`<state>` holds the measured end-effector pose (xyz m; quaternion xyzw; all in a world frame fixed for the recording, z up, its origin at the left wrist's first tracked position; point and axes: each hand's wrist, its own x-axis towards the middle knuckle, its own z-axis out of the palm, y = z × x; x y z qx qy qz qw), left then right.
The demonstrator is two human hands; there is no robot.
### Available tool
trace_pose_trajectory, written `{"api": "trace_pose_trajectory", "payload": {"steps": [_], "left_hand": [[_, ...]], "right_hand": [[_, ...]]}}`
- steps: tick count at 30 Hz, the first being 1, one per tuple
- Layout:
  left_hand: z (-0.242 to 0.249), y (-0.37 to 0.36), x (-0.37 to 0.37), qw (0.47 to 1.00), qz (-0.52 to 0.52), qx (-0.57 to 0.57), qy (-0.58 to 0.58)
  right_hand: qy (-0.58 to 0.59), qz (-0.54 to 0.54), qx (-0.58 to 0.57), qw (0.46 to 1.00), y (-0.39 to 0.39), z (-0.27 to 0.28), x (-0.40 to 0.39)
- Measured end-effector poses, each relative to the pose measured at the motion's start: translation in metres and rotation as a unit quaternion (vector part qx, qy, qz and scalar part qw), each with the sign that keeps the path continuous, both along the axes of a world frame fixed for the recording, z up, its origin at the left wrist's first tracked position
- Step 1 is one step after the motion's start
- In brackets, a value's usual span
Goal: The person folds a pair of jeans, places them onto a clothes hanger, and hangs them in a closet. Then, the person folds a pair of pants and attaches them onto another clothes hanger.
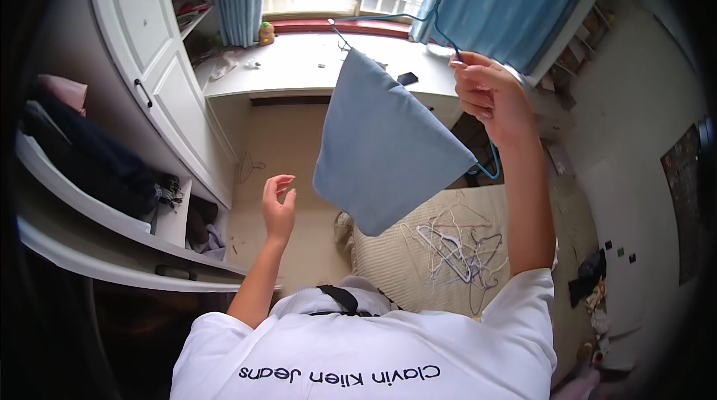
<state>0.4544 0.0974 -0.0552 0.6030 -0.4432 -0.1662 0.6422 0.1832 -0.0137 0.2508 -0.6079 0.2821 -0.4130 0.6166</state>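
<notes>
Up at the right, my right hand [489, 94] is closed on the shoulder of a blue clothes hanger [446, 19], its hook pointing up. A light-blue cloth [385, 146] hangs from the hanger by its upper edge, which slants down to the right; the hanger's lower bar is hidden by it. Its lower end hangs loose in front of the bed and floor. My left hand [278, 207] is raised to the left of the cloth, apart from it. The fingers of that hand are curved and apart, with nothing in them.
Several loose hangers [455, 250] lie tangled on the bed [381, 258]. A white desk [291, 64] runs beneath the window, with a dark phone-like object [408, 78] on it. At left stands a white wardrobe [168, 64] with clothes [89, 153]. Another hanger [250, 167] lies on the floor.
</notes>
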Motion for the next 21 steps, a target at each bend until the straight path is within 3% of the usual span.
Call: {"api": "trace_pose_trajectory", "payload": {"steps": [3, 8, 12, 16, 21], "left_hand": [[0.064, 0.002, 0.002, 0.990, -0.089, -0.045, 0.095], [0.114, -0.009, 0.011, 0.960, -0.209, -0.123, 0.140], [0.150, -0.031, 0.027, 0.944, -0.252, -0.121, 0.177], [0.162, -0.080, 0.040, 0.930, -0.267, -0.142, 0.210], [0.160, -0.135, 0.056, 0.961, -0.145, -0.105, 0.210]], "right_hand": [[0.011, 0.028, -0.003, 1.000, -0.014, -0.005, 0.039], [0.027, 0.082, 0.030, 0.996, -0.042, -0.022, 0.094], [0.029, 0.168, 0.064, 0.983, -0.070, -0.047, 0.138], [-0.012, 0.255, 0.159, 0.954, -0.090, -0.078, 0.185], [-0.025, 0.328, 0.196, 0.924, -0.120, -0.102, 0.237]]}}
